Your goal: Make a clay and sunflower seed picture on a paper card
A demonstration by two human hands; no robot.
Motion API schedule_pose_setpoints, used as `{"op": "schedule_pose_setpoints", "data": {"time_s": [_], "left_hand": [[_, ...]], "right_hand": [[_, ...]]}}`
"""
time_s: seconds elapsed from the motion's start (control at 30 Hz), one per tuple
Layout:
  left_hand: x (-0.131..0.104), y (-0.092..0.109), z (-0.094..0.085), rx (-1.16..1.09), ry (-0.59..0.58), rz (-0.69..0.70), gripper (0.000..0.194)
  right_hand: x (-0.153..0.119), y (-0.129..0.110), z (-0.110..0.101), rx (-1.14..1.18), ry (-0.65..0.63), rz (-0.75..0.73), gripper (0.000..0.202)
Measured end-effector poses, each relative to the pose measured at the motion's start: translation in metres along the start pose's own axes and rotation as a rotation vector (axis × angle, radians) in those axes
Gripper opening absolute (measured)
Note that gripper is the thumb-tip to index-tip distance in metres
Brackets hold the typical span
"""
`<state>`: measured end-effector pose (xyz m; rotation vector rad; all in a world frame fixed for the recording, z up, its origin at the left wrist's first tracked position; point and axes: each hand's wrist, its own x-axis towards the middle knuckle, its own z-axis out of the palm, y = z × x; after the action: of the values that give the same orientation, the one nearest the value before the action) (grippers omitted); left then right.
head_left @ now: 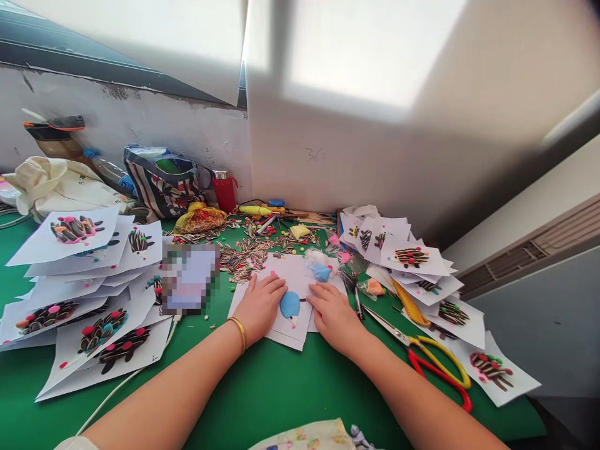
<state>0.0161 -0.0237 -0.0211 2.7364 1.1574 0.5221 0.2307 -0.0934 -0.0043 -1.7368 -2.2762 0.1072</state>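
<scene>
A stack of white paper sheets (287, 340) lies in front of me. On the top sheet is a flattened blue clay shape (290, 304) with a small eye and a pink dot at its lower tip. My left hand (260, 307) rests on the paper at the left of the blue shape, fingers stretched out. My right hand (335, 315) lies at its right, fingers extended and slightly bent. A thin dark piece, like a sunflower seed (303, 300), shows between the blue shape and my right fingertips; I cannot tell whether they touch it. Bagged blue clay (321, 271) sits just above my right hand.
Loose sunflower seeds (248, 253) and coloured balls spread behind the paper. Seed-decorated sheets pile up at left (94, 290) and right (417, 265). Scissors (422, 356) and a yellow cutter (409, 304) lie right of my right hand. A blurred phone (191, 278) with a cable lies left.
</scene>
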Motion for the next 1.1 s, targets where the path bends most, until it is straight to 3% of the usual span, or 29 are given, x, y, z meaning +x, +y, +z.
{"op": "schedule_pose_setpoints", "data": {"time_s": [0.2,0.53,0.73,1.1], "left_hand": [[0.0,-0.001,0.0,0.009,-0.016,-0.008,0.042],[0.0,0.001,-0.002,0.014,-0.048,-0.014,0.043],[0.0,0.001,-0.002,0.004,-0.068,-0.023,0.043],[0.001,0.0,-0.002,0.004,-0.05,-0.012,0.044]], "right_hand": [[-0.003,-0.003,0.01,0.009,0.084,-0.03,0.042],[-0.005,-0.003,0.009,0.036,0.1,-0.011,0.046],[-0.005,-0.001,0.005,-0.01,0.1,-0.078,0.048],[-0.004,-0.001,0.013,0.054,0.142,-0.085,0.049]]}}
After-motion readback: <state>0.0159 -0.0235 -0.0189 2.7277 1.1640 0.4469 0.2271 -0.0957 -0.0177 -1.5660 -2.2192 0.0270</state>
